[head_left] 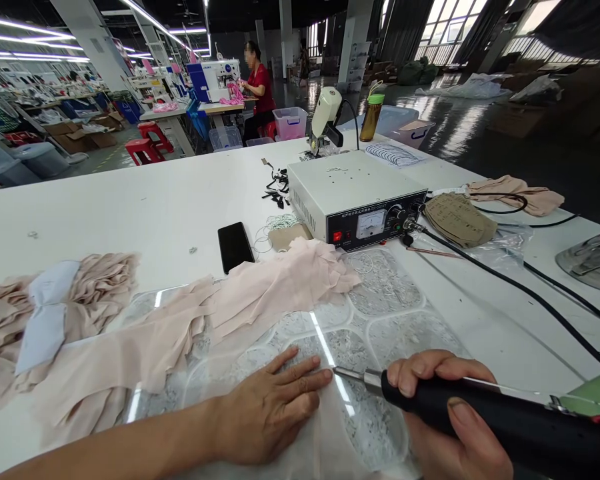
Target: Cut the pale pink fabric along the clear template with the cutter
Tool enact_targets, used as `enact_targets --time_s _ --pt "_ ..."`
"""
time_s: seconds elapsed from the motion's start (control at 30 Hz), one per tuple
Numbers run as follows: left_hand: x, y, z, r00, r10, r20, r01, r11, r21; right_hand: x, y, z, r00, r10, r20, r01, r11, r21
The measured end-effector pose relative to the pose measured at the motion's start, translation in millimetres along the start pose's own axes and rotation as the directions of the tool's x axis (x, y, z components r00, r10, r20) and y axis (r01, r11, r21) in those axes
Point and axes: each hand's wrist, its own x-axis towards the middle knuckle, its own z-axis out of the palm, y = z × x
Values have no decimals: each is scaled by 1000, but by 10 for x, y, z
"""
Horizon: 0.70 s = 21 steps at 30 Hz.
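My left hand point(280, 407) lies flat, fingers stretched out, on thin sheer beige fabric point(330, 433) over a clear patterned mat point(387, 283). In my right hand point(450, 407) is a black handheld ultrasonic welding tool point(430, 395) with a metal tip. That tip points left and ends close to my left fingertips; whether it touches the fabric I cannot tell. Past my left hand, pale pink fabric pieces point(285, 280) lie heaped, with more beige pieces point(115, 367) to the left. A white band point(50, 310) ties a bundle of gathered fabric point(103, 283).
A control box point(357, 193) with a dial stands at the back, its black cable point(520, 287) running along the right side. Nearby are a phone point(235, 247), a cutting machine point(325, 117), a bottle point(372, 119) and brown paper patterns point(460, 220). A person point(260, 87) sits sewing beyond the table.
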Motion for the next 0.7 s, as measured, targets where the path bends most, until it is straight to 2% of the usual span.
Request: enact_targets --time_s 0.17,0.4,0.7 --pt "-10 -3 9 999 -9 41 8 1000 26 3 0 44 1000 15 -6 -15 1000 26" --pt "-13 -17 11 999 -4 40 4 1000 11 27 50 38 999 24 42 -25 999 34" --pt "-20 -26 14 997 -18 79 18 1000 -6 -44 -86 -66 998 48 -43 -43 993 113"
